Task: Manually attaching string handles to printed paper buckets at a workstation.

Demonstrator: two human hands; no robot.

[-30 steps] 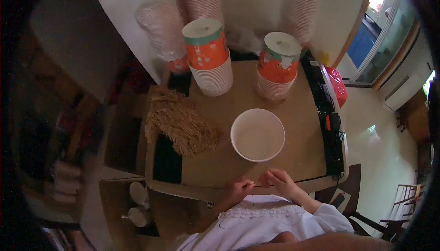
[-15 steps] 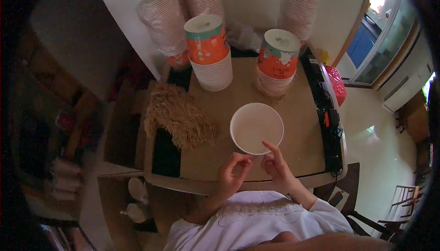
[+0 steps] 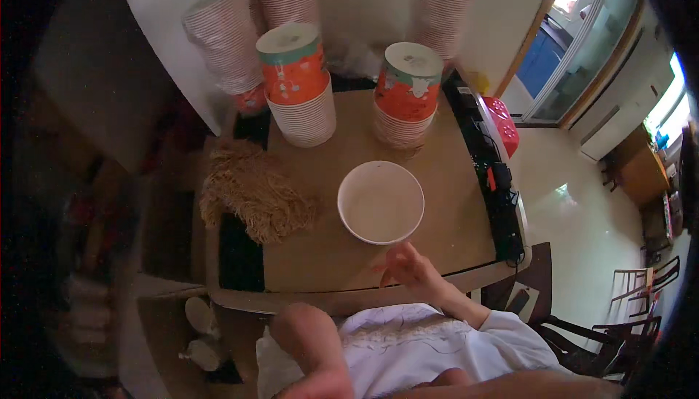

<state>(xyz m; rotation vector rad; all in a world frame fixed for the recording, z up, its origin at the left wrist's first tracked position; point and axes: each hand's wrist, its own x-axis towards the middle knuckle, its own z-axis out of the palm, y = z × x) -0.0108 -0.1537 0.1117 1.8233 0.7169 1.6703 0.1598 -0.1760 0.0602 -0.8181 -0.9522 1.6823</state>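
Head view: white bowl [image 3: 381,202] upright, mouth up.

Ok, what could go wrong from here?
The right hand hovers just short of the empty white bowl; a careless nudge could slide it into the noodle pile. The two cup stacks behind look tall and could topple if the table is bumped. The left hand is blurred, near the camera.

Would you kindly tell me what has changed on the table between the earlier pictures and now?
The left hand has pulled back from the table edge toward the body and now sits low and close to the camera. The right hand stays just short of the white bowl, holding nothing. The bowl, both cup stacks and the noodle pile have not moved.
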